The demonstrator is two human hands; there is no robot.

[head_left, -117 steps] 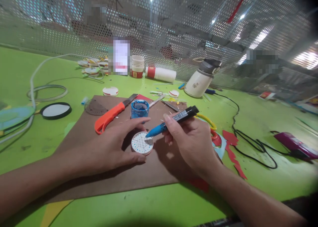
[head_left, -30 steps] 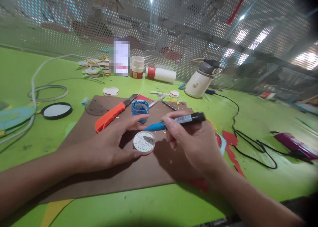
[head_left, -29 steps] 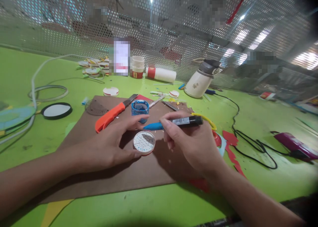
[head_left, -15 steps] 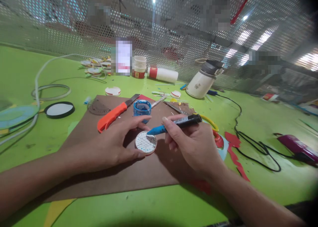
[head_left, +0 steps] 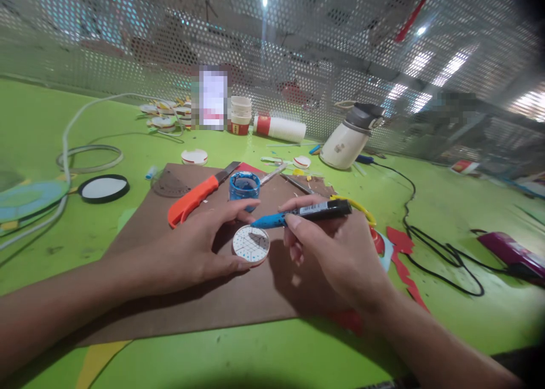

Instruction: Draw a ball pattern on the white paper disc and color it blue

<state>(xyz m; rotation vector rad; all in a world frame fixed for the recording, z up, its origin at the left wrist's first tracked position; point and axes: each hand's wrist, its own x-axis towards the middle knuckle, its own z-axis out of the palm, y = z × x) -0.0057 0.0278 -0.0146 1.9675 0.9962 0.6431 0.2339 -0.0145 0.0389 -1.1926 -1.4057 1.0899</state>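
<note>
A small white disc (head_left: 251,247) with dark lines and blue dots rests on the brown board (head_left: 204,309). My left hand (head_left: 196,241) curves around its left side, the thumb against the near rim and the fingers beyond the far side. Pinched in my right hand (head_left: 327,241) is a marker pen (head_left: 306,210) with a black barrel and a blue-stained front end. Its tip points left, at the disc's far edge; whether it touches I cannot tell. Just behind the disc stands an open jar of blue paint (head_left: 244,189).
An orange-handled knife (head_left: 193,199) lies left of the jar, near a clear protractor (head_left: 170,183). Scissors (head_left: 353,207) lie partly behind my right hand. Farther back are paper cups (head_left: 279,129), a phone (head_left: 213,99) and a white flask (head_left: 344,142). A black cord (head_left: 426,252) runs along the right.
The marker's tip has shifted from over the disc's surface to its far edge. The pen now lies flatter in my right hand, while my left hand keeps its hold on the disc.
</note>
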